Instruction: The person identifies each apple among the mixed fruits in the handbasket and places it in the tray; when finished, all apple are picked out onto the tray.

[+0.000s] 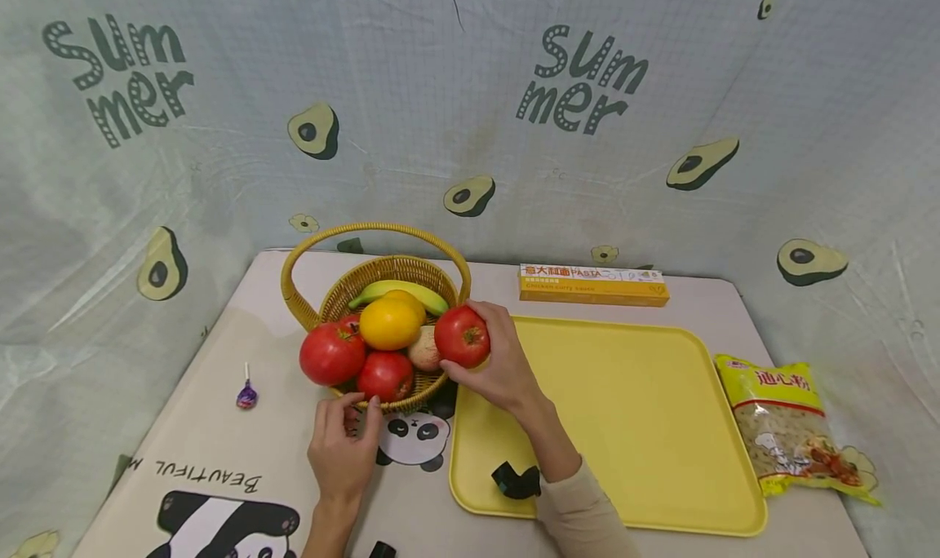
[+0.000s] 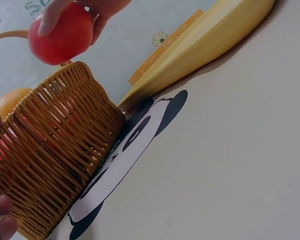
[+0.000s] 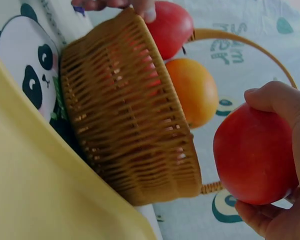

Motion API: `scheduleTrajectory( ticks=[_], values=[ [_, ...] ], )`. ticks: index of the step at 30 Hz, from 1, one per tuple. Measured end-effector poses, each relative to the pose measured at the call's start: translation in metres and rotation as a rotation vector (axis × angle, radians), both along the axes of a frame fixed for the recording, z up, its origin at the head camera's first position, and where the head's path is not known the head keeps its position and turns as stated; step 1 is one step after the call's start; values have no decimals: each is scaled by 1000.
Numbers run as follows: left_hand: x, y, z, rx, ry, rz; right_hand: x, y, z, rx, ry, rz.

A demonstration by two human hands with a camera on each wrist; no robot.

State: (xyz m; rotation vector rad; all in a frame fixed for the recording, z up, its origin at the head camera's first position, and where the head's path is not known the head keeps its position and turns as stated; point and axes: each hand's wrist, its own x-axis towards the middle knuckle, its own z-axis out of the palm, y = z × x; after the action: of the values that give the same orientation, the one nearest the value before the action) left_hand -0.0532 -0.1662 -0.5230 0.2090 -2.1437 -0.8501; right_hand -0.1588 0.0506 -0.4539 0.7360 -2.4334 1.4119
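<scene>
In the head view, my right hand (image 1: pixel 503 362) grips a red apple (image 1: pixel 461 336) at the right rim of a wicker basket (image 1: pixel 433 399). The right wrist view has thumb and fingers around this apple (image 3: pixel 255 152), which is raised beside the basket. My left hand (image 1: pixel 343 448) holds the basket's front rim, thumb tip over the edge by another red fruit (image 1: pixel 385 376). Also inside lie a larger red fruit (image 1: pixel 332 354), a yellow-orange fruit (image 1: pixel 391 323), a banana (image 1: pixel 404 290) and a beige, rough-skinned round item (image 1: pixel 424 350).
A yellow tray (image 1: pixel 624 427) lies right of the basket, under my right forearm. Behind it is a pasta box (image 1: pixel 593 285); a bag of macaroni (image 1: pixel 789 427) leans on its right edge. A wrapped lollipop (image 1: pixel 246 393) lies left. The basket's tall handle (image 1: pixel 378 227) arches over the fruit.
</scene>
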Motion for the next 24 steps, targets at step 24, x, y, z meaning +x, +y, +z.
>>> scheduleTrajectory(
  ticks=[24],
  values=[
    [0,1,-3,113,11,-36,-24,40,-23,56,-208,-168]
  ],
)
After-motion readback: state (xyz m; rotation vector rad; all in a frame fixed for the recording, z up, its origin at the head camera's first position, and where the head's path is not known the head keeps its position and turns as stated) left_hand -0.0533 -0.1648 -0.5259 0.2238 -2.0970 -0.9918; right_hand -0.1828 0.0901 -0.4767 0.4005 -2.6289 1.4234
